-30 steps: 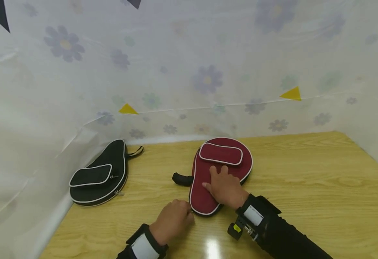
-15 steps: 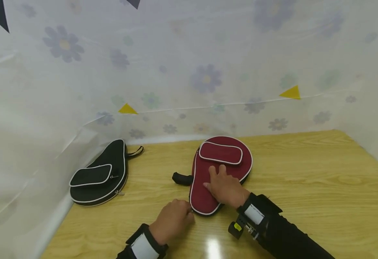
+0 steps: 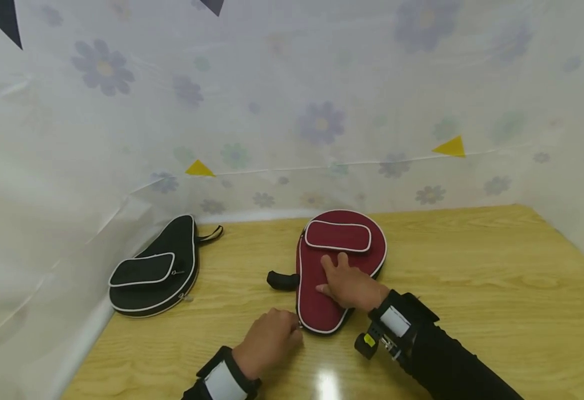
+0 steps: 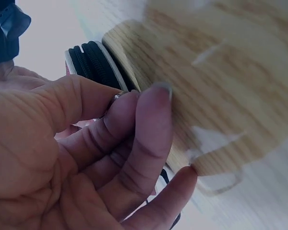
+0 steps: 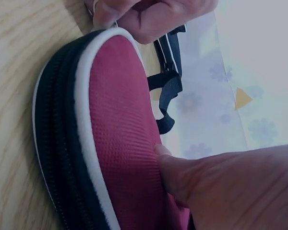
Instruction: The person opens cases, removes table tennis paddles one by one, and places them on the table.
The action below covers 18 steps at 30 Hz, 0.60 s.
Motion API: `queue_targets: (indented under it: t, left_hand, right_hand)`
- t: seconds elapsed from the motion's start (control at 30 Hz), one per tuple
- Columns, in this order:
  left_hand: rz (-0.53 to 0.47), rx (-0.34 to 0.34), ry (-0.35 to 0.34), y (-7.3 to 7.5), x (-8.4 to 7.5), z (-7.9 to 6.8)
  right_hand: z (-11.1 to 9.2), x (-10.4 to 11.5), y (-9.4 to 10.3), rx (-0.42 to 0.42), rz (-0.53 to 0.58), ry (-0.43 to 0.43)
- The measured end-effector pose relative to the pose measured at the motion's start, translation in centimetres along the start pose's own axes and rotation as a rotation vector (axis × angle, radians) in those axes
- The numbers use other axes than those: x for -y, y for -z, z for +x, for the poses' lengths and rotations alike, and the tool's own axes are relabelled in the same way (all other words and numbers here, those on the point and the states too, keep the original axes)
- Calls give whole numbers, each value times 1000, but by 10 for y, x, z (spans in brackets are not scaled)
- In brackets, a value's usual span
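Observation:
A dark red table tennis paddle case [image 3: 318,300] with white piping lies flat on the wooden table, its round end toward the back. At its narrow front end my left hand [image 3: 270,340] pinches a small metal zipper pull [image 4: 116,97] between thumb and forefinger. Black zipper tape [image 4: 93,62] runs along the case's side there. My right hand [image 3: 350,283] rests on the upper face of the case with fingers spread, below the front pocket [image 3: 338,236]. A black strap loop [image 3: 282,280] sticks out on the left side.
A black paddle case [image 3: 177,253] with white piping and a wrist loop lies at the table's left edge. Behind the table [image 3: 472,289] hangs a pale flowered sheet [image 3: 272,111], which also covers the left side.
The narrow end of the red case has swung slightly right, and its round end slightly left. My right hand has shifted a little with it; my left hand stays nearly in place.

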State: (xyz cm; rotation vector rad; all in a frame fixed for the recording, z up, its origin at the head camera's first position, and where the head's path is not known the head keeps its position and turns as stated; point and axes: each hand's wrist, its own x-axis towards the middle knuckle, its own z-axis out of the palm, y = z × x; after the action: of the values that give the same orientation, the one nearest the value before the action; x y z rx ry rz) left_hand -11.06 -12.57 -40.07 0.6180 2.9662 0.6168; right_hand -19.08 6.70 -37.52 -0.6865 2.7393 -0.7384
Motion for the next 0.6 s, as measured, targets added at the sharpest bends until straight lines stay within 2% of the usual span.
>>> queue_targets:
  t: [0.23, 0.47, 0.6]
  left_hand:
    - [15, -57, -22, 0, 1, -1]
    - [-38, -59, 19, 2, 2, 3]
    - [-40, -48, 34, 1, 3, 5]
  right_hand:
    - [3, -4, 1, 20, -52, 45]
    - [5, -6, 3, 39, -74, 60]
    - [6, -9, 3, 24, -93, 101]
